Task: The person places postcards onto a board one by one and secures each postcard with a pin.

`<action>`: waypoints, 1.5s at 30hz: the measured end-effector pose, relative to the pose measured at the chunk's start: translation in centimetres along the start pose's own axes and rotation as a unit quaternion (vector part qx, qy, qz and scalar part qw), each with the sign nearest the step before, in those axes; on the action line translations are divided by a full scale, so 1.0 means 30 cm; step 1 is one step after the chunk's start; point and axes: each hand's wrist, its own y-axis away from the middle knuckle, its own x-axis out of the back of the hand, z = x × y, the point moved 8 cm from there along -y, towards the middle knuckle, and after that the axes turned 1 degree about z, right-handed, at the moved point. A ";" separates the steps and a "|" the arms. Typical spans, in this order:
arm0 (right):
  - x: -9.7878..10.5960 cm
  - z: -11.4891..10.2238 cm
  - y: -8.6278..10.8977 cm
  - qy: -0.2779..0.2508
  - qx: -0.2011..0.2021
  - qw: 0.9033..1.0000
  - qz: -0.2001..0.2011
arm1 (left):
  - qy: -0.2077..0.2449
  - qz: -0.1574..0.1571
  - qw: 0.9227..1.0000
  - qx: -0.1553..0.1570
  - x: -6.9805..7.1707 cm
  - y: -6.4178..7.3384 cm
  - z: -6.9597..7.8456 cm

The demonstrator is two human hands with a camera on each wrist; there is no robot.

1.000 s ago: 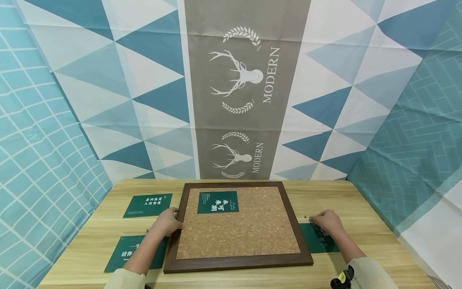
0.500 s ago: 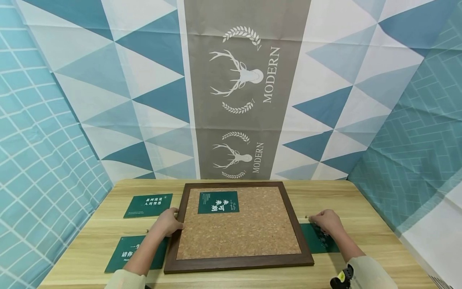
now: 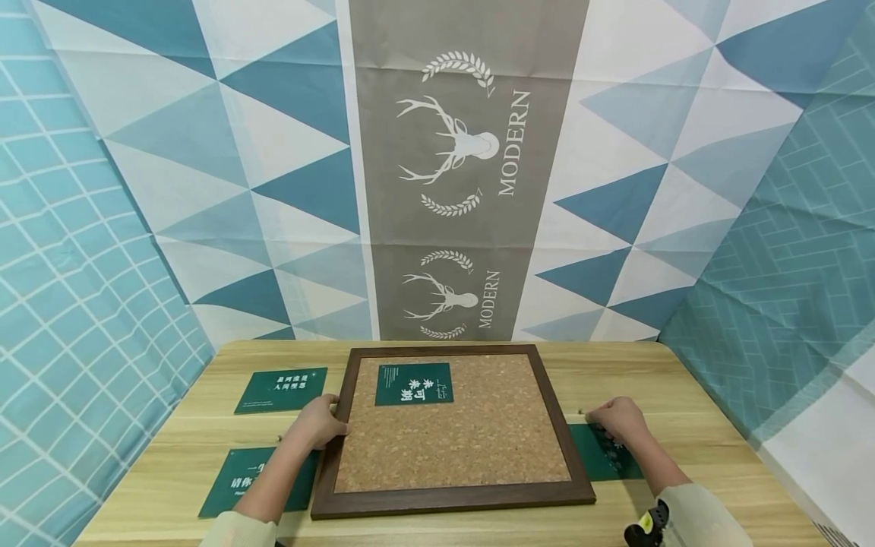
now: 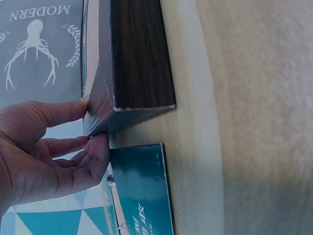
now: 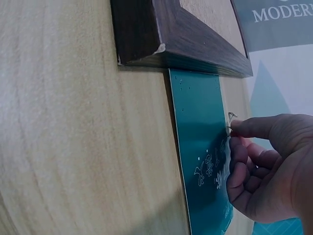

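A cork board [image 3: 451,448] with a dark brown wooden frame lies on the table. My left hand [image 3: 320,422] grips the frame's left side, thumb on top and fingertips against the outer edge, as the left wrist view shows. A green card [image 3: 414,383] with white lettering lies on the cork at upper left. To the right of the board, my right hand [image 3: 618,419] is low over another green card [image 3: 595,453], whose left end meets the frame. Thumb and index finger pinch a small metal pin [image 5: 229,129]; its shape is mostly hidden. A second small metal piece [image 5: 233,115] shows just beyond the thumb tip.
Two more green cards lie left of the board, an upper one [image 3: 282,390] and a lower one [image 3: 235,482] partly under the left forearm. A small metal piece [image 4: 110,179] sits between them. A patterned cloth backdrop [image 3: 444,167] rises behind the wooden table [image 3: 171,441].
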 end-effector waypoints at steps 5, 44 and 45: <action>0.003 -0.003 0.007 -0.001 0.002 1.000 -0.004 | 0.003 0.000 1.000 -0.002 -0.001 0.001 0.002; 0.003 -0.121 0.028 -0.077 0.046 0.996 -0.023 | 0.001 0.030 0.999 -0.021 0.029 0.006 0.006; 0.001 -0.124 0.026 -0.078 0.047 0.996 -0.025 | 0.000 0.037 0.999 -0.025 0.034 0.005 0.008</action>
